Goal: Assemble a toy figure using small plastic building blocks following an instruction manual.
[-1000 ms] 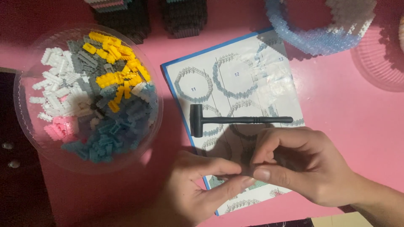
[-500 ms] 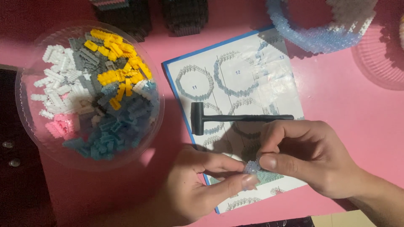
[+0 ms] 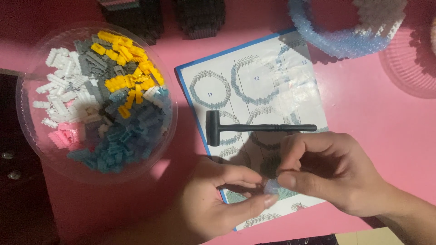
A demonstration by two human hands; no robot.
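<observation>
Bowl (image 3: 27, 118): clear, round, left edge of the pink table (image 3: 372, 113); holds loose bricks (image 3: 113, 90) sorted roughly as white, grey, yellow, blue, pink
Sheet (image 3: 254, 81): blue-bordered instruction page, table centre, tilted; ring diagrams printed on it
Hammer (image 3: 254, 128): small, black, lies on sheet; long axis left-right, head at left end
Left hand (image 3: 218, 204): near edge of table, thumb and forefinger closed together on the piece from the left and below
Piece (image 3: 271, 186): small pale-blue brick cluster, held over the sheet's near edge, between both hands; too small to tell its long axis
Right hand (image 3: 336, 177): fingertips pinched on the piece from the right; both hands equally near, touching it
Ring (image 3: 336, 38): pale-blue brick loop, far right corner, well apart from hands
</observation>
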